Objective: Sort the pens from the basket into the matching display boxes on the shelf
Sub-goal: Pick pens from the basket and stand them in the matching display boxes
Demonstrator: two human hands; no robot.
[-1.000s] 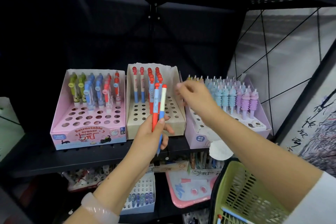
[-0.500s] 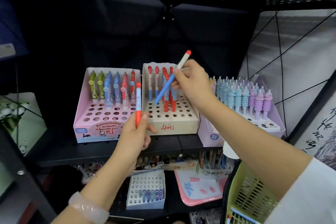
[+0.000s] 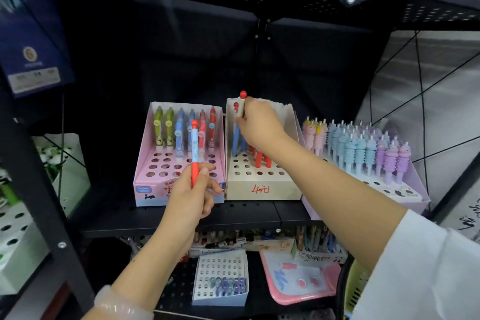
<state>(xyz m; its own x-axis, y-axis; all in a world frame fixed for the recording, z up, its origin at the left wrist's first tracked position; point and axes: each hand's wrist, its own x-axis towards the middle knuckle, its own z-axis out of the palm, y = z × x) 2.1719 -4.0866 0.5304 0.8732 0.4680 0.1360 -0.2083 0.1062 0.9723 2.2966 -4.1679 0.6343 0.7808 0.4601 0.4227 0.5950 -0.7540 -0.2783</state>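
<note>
Head view. We see the right hand (image 3: pixel 261 125) at the back of the beige display box (image 3: pixel 262 187), the middle one on the black shelf (image 3: pixel 181 218). Its fingers are curled around the upper barrel of a white and blue pen with a red knob top (image 3: pixel 241 108), which stands nearly upright with its lower end down among the holes of the back row. Whether the tip is already seated in a hole we cannot tell; the hand hides it. Red pens (image 3: pixel 259 161) stand just beside it in the same box.

The left hand (image 3: pixel 192 197) is in front of the pink display box (image 3: pixel 179 153), thumb and fingers pinching the red lower barrel of a second pen (image 3: pixel 194 148), held upright with its knob up. It is not over any hole yet.

The green basket (image 3: pixel 357 291) shows only at the lower right edge; its contents are not visible.

Handling judgement: these pens look light, stiff and smooth plastic, so a slight pinch suffices. Best hold is mid to upper barrel, leaving the tip free to find its hole; the cardboard box may shift if pushed.
</note>
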